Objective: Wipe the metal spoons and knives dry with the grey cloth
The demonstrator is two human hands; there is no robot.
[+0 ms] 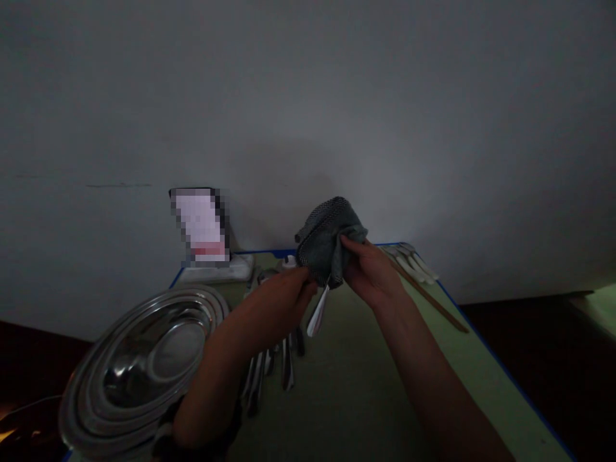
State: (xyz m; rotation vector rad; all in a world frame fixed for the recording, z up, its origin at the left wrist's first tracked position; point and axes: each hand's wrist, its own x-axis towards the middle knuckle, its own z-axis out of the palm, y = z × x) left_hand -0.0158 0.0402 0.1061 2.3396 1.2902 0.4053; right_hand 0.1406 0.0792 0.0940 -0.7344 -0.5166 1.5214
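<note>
A dark grey checked cloth (325, 240) is bunched up above the table, between my two hands. My right hand (368, 269) grips it from the right, thumb on top of the folds. At its lower left edge, the closed fingers of my left hand (296, 289) meet the fabric; the fingertips are partly hidden. From under the cloth sticks the shiny flat handle of a piece of cutlery (317, 314), pointing down; its other end is covered. Several metal utensils (257, 382), spoons among them, lie on the table beneath and beside my left forearm.
Nested steel basins (144, 366) stand at the left of the pale green, blue-edged table (351, 398). Behind them a phone (202, 224) leans upright on a white block (221, 269). White-handled utensils (418, 263) and wooden chopsticks (433, 300) lie at the right. A wall rises behind.
</note>
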